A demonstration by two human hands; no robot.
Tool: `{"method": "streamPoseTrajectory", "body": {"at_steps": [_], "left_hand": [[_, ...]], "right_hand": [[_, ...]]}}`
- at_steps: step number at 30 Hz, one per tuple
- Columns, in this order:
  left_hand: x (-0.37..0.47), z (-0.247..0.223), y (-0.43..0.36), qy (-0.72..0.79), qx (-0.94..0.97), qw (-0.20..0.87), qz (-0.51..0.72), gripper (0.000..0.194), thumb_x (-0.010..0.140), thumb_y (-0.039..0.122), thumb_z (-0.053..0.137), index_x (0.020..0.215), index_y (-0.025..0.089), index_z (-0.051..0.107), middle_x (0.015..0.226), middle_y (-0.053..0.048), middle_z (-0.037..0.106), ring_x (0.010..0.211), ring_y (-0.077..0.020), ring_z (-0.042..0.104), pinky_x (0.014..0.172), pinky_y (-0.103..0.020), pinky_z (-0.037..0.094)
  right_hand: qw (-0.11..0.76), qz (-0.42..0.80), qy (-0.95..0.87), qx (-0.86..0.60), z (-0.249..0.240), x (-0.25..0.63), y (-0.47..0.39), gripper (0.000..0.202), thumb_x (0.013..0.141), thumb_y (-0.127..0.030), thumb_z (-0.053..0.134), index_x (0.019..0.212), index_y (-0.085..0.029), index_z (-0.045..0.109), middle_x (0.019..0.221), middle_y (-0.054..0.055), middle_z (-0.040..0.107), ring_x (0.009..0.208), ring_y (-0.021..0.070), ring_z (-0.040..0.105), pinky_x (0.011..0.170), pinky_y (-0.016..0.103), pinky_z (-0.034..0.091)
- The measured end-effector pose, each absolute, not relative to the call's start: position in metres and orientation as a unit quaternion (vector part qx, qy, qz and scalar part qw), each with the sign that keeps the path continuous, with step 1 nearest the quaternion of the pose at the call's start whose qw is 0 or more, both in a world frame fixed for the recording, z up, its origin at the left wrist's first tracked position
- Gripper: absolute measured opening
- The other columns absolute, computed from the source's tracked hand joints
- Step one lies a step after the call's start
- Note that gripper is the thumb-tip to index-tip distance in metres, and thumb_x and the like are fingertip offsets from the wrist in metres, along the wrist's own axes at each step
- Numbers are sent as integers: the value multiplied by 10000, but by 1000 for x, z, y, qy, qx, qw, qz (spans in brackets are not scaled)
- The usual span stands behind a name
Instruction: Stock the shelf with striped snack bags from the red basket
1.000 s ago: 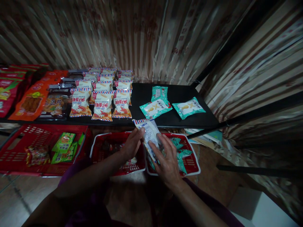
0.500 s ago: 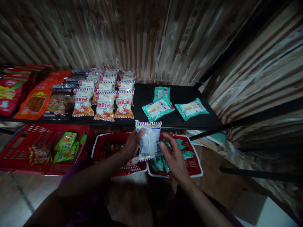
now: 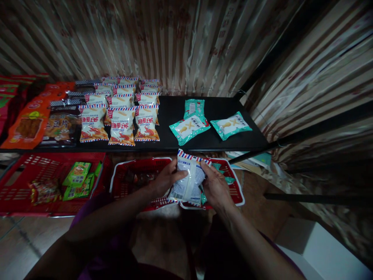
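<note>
A white snack bag (image 3: 189, 179) with red and blue striped ends is held above two red baskets, its printed back facing up. My left hand (image 3: 166, 179) grips its left side, the thumb lying across the front. On its right side, my right hand (image 3: 215, 182) is closed round the edge. Rows of matching shrimp snack bags (image 3: 121, 126) stand on the black shelf (image 3: 163, 145). Right of them lie a teal bag (image 3: 189, 127), another teal bag (image 3: 231, 125) and a third one partly covered behind.
Orange bags (image 3: 30, 124) and dark bags (image 3: 61, 125) fill the shelf's left. Below are a wide red basket (image 3: 17, 194) with green packets, a middle basket (image 3: 116, 171) and a right basket (image 3: 240, 196) with teal bags. A black pole (image 3: 303, 199) and white box (image 3: 329, 249) are at right.
The held bag has moved slightly right and tilted. My right hand, earlier with looser fingers beside it, now grips its right edge. The shelf and baskets have shifted left in view.
</note>
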State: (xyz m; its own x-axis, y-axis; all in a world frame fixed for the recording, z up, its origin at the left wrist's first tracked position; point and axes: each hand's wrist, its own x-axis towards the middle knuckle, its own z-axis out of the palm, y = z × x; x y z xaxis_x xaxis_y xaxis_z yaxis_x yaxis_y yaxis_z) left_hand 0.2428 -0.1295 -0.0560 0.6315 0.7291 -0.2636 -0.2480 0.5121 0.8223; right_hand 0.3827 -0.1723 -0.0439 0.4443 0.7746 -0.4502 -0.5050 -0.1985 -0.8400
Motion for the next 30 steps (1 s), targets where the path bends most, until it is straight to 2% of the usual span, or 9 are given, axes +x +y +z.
{"method": "streamPoseTrajectory", "body": {"at_steps": [4, 6, 11, 14, 17, 23, 26, 30], "left_hand": [[243, -64, -129, 272, 377, 835, 295, 515, 685, 240, 666, 1177, 176, 525, 1075, -77, 657, 879, -213, 631, 739, -294, 476], [244, -66, -128, 276, 371, 833, 303, 493, 698, 240, 656, 1174, 175, 543, 1070, -76, 657, 887, -206, 627, 760, -293, 470], [245, -61, -130, 333, 368, 821, 282, 379, 745, 343, 640, 1079, 166, 606, 843, -36, 675, 721, -157, 613, 668, -259, 461], [245, -56, -131, 360, 389, 806, 263, 332, 710, 374, 675, 963, 161, 638, 698, 1, 642, 623, -135, 578, 598, -235, 440], [245, -55, -131, 377, 397, 792, 269, 288, 688, 396, 689, 849, 161, 643, 651, 16, 621, 572, -117, 546, 551, -218, 416], [244, -62, -131, 382, 395, 791, 271, 301, 689, 396, 681, 851, 145, 643, 642, 14, 614, 524, -95, 511, 520, -208, 395], [243, -67, -129, 400, 400, 775, 280, 314, 696, 395, 675, 875, 139, 649, 686, -2, 635, 554, -108, 536, 529, -215, 407], [243, -70, -123, 410, 392, 767, 300, 360, 705, 441, 668, 877, 125, 654, 684, -18, 648, 556, -127, 557, 529, -233, 423]], "right_hand": [[634, 509, -97, -574, -44, 391, -168, 273, 578, -376, 814, 722, -176, 695, 682, 7, 721, 628, 165, 651, 620, 272, 519], [632, 510, -100, -575, -44, 396, -167, 282, 594, -392, 803, 739, -175, 695, 700, 11, 724, 650, 173, 657, 639, 283, 524], [630, 511, -107, -575, -46, 398, -166, 296, 617, -400, 789, 780, -171, 696, 746, 27, 732, 699, 194, 671, 687, 316, 532], [632, 513, -106, -572, -49, 396, -166, 288, 611, -394, 795, 763, -171, 693, 734, 26, 729, 702, 197, 670, 700, 324, 536], [633, 512, -90, -573, -52, 396, -165, 278, 602, -380, 800, 755, -174, 693, 731, 20, 726, 684, 191, 662, 683, 320, 537], [632, 503, -85, -584, -52, 395, -162, 261, 606, -382, 797, 719, -174, 688, 685, 0, 710, 590, 144, 617, 592, 263, 502], [630, 516, -110, -569, -50, 394, -163, 256, 617, -395, 792, 708, -184, 680, 704, -16, 706, 613, 121, 611, 599, 229, 489], [599, 555, -151, -557, -49, 395, -166, 297, 659, -447, 753, 853, -235, 680, 836, -23, 724, 718, 137, 641, 641, 243, 498]]}}
